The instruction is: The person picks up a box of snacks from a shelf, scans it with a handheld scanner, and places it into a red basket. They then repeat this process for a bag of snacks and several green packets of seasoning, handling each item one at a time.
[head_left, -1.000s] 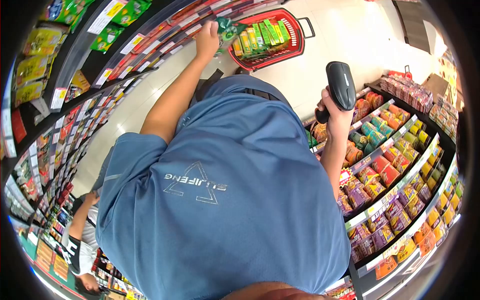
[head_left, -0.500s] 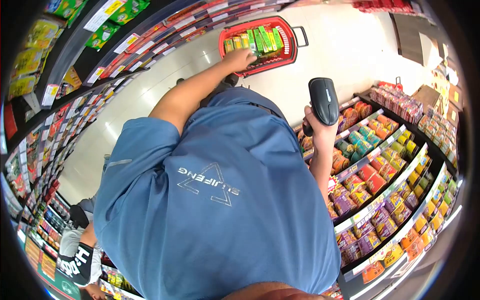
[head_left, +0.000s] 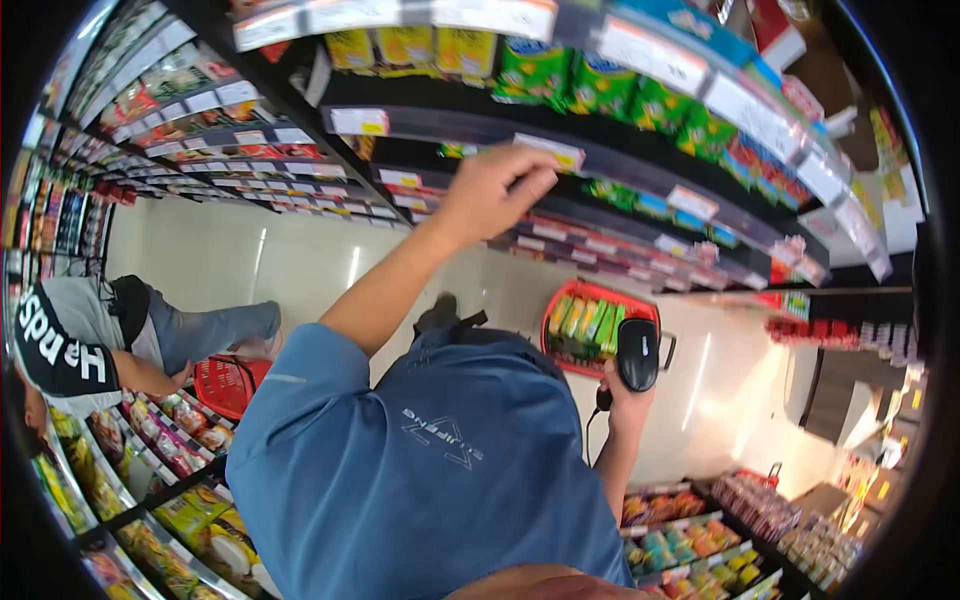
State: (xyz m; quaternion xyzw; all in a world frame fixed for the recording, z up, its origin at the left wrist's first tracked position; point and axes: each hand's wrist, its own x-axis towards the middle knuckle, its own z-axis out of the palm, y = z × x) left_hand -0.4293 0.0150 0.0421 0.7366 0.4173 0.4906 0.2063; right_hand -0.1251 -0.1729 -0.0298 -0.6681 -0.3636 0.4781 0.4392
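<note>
My left hand (head_left: 497, 192) is raised in front of the shelf on my left, fingers loosely bent and a gap between thumb and forefinger. It overlaps a shelf edge beside a white and yellow price label (head_left: 563, 153); nothing shows in it. Green snack bags (head_left: 528, 72) and yellow packets (head_left: 464, 50) stand on the shelf above it. In my right hand (head_left: 627, 402) is a black handheld barcode scanner (head_left: 638, 352), its cable hanging below. Beyond the scanner, a red shopping basket (head_left: 612, 293) on the floor holds several green and yellow boxes (head_left: 587, 321).
Another person (head_left: 65, 335) crouches at the left beside a second red basket (head_left: 222, 388). Low racks of packaged food (head_left: 205, 520) line the near left, and more racks of tubs (head_left: 690, 540) stand at the near right. Brown cartons (head_left: 848, 390) are at the far right.
My left hand has left the basket and come up to the shelf. My view and body have turned left, with the scanner still in my right hand.
</note>
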